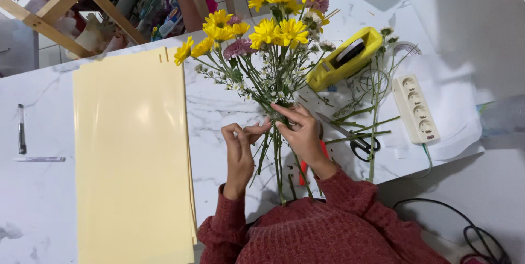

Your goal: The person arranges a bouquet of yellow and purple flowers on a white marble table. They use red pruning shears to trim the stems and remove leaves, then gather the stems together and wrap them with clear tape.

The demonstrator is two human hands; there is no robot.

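- The bouquet [268,40] of yellow daisy-like blooms, a few pink ones and small white filler sprigs stands over the white marbled desk [219,111], heads pointing away from the person, stems running back toward the red-sweatered chest.
- The right hand [299,133] is closed around the bundle of stems [278,160] just below the foliage, where they cross; the fingers wrap the bunch and carry it.
- The left hand [240,146] sits just beside it, thumb and fingertips pinched together at the same binding point; whether it grips a single stem or a bit of tape is too small to tell.
- The bunch looks light but top-heavy: the thin green stems are springy and will likely splay if the grip loosens.
- Petals and filler sprigs seem fragile and bruise easily, so the crossing point of the stems is the sound place to hold, never the heads.
- Near the right hand lie scissors [350,138], cut stems [366,119], a yellow tape dispenser [342,59] and a power strip [416,110]; cream wrapping sheets [131,154] lie to the left.
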